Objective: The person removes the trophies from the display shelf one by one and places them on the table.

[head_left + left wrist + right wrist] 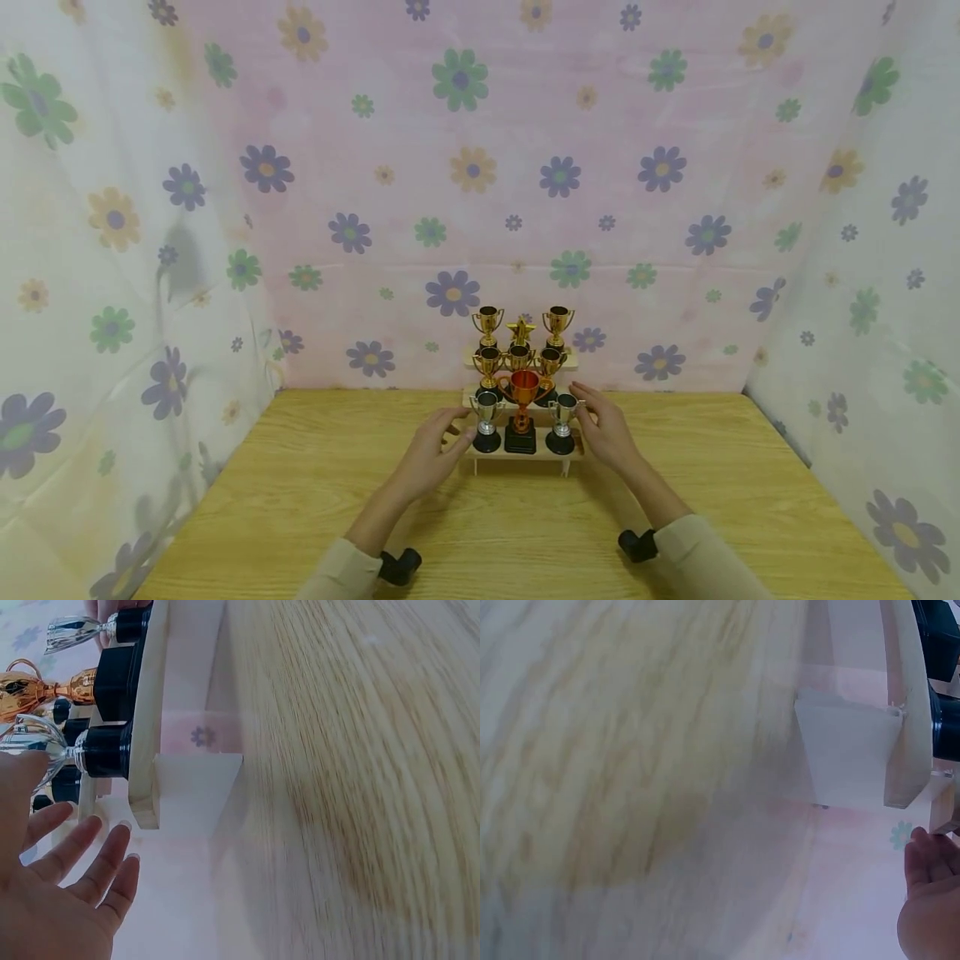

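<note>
Trophies [524, 385] on a three-tiered stand [541, 448], backdrop [480, 237] behind, table [330, 475] beneath.

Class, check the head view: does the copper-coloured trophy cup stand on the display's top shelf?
No: the copper-coloured trophy cup stands on the bottom shelf, between two silver trophy cups.

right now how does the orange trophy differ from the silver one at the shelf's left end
The orange trophy is taller than the silver trophy. The orange trophy has a squared base, the silver trophy a round one. The orange trophy stands centrally, the silver trophy leftmost. Both stand upright on the bottom shelf and have handles and black bases.
</note>
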Demonstrator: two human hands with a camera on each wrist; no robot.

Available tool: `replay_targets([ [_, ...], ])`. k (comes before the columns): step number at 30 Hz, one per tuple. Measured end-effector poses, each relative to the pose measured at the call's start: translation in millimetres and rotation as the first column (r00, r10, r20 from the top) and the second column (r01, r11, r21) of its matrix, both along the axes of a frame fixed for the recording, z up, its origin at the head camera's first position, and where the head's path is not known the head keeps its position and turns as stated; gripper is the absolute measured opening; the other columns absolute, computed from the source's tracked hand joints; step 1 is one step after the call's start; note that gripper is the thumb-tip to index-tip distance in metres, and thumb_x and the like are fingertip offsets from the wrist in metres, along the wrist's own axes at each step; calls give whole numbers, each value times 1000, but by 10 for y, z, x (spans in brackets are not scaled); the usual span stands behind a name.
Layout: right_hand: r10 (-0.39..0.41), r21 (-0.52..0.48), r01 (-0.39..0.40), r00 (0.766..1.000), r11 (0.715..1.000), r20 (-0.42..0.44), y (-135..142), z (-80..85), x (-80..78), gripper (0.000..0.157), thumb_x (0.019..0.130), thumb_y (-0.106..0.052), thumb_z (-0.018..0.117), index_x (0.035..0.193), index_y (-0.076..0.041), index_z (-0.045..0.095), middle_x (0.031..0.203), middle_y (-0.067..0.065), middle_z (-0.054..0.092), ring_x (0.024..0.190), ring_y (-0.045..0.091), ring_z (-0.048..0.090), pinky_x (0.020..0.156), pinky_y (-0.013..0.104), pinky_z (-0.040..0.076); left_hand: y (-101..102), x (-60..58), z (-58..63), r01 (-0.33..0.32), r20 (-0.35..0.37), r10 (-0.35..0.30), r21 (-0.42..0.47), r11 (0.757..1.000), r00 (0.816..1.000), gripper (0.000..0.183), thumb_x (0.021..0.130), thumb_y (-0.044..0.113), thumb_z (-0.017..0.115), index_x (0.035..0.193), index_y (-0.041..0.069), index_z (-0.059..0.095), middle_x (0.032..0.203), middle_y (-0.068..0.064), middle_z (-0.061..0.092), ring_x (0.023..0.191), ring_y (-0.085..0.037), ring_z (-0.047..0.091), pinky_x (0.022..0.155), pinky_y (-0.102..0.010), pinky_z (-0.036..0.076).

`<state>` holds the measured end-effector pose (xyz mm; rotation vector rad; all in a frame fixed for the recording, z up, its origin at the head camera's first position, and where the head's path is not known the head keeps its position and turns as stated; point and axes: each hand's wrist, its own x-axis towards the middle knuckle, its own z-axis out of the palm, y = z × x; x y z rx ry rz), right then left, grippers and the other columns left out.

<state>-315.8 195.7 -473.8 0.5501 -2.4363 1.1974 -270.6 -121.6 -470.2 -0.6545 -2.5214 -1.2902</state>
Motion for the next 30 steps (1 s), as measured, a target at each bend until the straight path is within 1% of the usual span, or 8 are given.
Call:
replay_targets([
  [3,-9,-36,8,1000,999,-9,-8,-11,-3,38,103,0,50,139,10,57,148,22,53,122,42,60,99,55,50,27,-5,-6,-8,-19,8,20,1000,1000,39,103,22,64,139,6,59,135,-18,61,103,-27,63,84,-47,53],
  [7,-15,-76,15,1000,997,-6,-21,-2,-1,37,102,3,50,137,10,58,146,23,55,133,43,53,105,54,45,71,-18,-1,-15,-27,16,58,998,1000,37,99,18,69,133,3,63,130,-17,64,99,-28,67,82,-44,56],
  [11,-15,-113,16,1000,994,4,-40,15,9,36,101,6,50,136,12,59,145,24,56,135,43,51,105,52,45,128,-26,1,-25,-7,25,88,996,1000,36,95,15,74,128,3,66,124,-16,66,97,-28,68,81,-40,56],
  [14,-24,-121,22,1000,992,-17,-53,10,11,36,100,6,49,133,13,60,142,25,58,132,44,53,102,51,47,159,-28,-9,-35,10,34,103,994,999,35,94,14,76,126,3,67,118,-17,67,94,-26,68,80,-37,56],
  [18,-38,-114,33,998,993,-48,-60,2,9,36,98,5,49,130,14,62,138,26,60,129,45,55,99,50,51,188,-49,-31,-46,5,45,119,992,999,31,92,13,77,121,4,69,112,-16,68,92,-25,68,79,-35,56],
  [21,-37,-116,32,999,993,-39,-57,-3,1,36,98,5,49,130,13,62,139,27,59,129,45,55,99,52,50,203,-61,-43,-44,7,43,130,991,999,30,91,15,79,119,5,71,110,-13,69,90,-24,68,76,-33,57],
  [27,-38,-94,35,999,995,-24,-39,-15,-30,35,98,4,52,130,12,63,140,25,59,130,43,56,101,56,48,216,-78,-77,-41,36,36,145,989,999,34,90,16,81,121,7,72,108,-9,70,90,-23,68,69,-27,56],
  [30,-48,-70,45,998,997,-32,-31,-18,-40,36,97,4,52,130,12,63,139,24,60,127,42,58,96,53,52,229,-98,-96,-41,45,35,142,989,998,34,90,16,81,121,8,72,107,-7,70,89,-21,67,68,-27,55],
])
